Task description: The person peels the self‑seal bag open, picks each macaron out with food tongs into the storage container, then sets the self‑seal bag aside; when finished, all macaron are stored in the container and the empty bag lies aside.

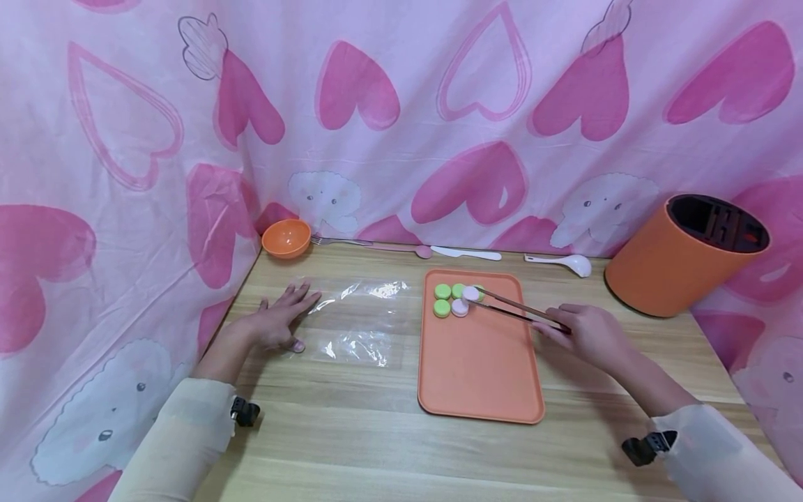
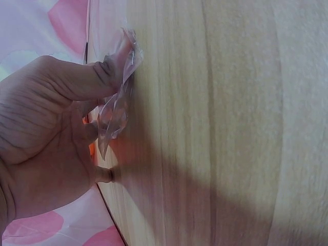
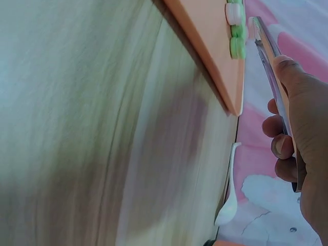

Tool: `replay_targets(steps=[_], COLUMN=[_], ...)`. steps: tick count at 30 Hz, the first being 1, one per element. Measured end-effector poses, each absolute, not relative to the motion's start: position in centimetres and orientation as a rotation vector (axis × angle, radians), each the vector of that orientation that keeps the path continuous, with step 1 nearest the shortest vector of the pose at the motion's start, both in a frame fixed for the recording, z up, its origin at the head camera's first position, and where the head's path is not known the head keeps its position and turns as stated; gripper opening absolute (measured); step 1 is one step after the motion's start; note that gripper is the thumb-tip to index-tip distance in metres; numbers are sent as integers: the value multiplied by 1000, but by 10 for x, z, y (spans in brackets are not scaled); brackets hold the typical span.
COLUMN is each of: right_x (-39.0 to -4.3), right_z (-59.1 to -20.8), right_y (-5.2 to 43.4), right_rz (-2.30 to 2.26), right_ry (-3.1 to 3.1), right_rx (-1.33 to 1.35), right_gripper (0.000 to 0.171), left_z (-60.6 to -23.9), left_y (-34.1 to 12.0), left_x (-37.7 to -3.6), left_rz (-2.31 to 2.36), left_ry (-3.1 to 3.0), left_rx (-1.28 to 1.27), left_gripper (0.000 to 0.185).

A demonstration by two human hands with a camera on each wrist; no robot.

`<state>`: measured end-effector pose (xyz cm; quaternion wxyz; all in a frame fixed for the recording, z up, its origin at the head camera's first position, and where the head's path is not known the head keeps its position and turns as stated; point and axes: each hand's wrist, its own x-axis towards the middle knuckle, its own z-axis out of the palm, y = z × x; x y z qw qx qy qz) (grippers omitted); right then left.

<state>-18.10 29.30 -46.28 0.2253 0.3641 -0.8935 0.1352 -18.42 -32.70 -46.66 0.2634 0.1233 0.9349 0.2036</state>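
Note:
My right hand (image 1: pixel 592 338) grips metal tongs (image 1: pixel 511 305) from the right. Between their tips is a lilac macaron (image 1: pixel 470 293), which in the right wrist view stands apart from the others. Several green macarons (image 1: pixel 442 308) and another lilac macaron (image 1: pixel 460 308) sit at the far end of an orange tray (image 1: pixel 479 376). To the left, my left hand (image 1: pixel 279 324) rests with spread fingers at the left edge of a clear plastic bag (image 1: pixel 360 324) lying flat. In the left wrist view, the bag's crumpled edge (image 2: pixel 120 87) lies against the thumb.
Along the back lie an orange bowl (image 1: pixel 286 239), a fork (image 1: pixel 341 241), a pink spoon (image 1: pixel 423 252), a white knife (image 1: pixel 467 254) and a white ladle (image 1: pixel 577 265). An orange knife block (image 1: pixel 677 258) stands at the back right. A pink heart-patterned curtain (image 1: pixel 401 146) borders the table.

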Motion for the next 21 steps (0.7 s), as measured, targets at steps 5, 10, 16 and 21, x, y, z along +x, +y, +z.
replay_targets(steps=[5, 10, 16, 21], right_x=[-175, -170, -167, -166], right_z=[-463, -463, -465, -467], right_y=[299, 302, 304, 305], right_rz=[329, 294, 282, 293], right_ry=[-2508, -2603, -2618, -2613], right_rx=[979, 919, 902, 906], right_gripper=[44, 21, 25, 23], left_z=[-466, -466, -466, -466], left_y=[-326, -327, -328, -327], left_x=[-184, -184, -185, -185], left_rz=[547, 544, 549, 557], left_ry=[2526, 2525, 2523, 2514], left_rx=[333, 335, 337, 336], left_gripper=[118, 118, 118, 117])
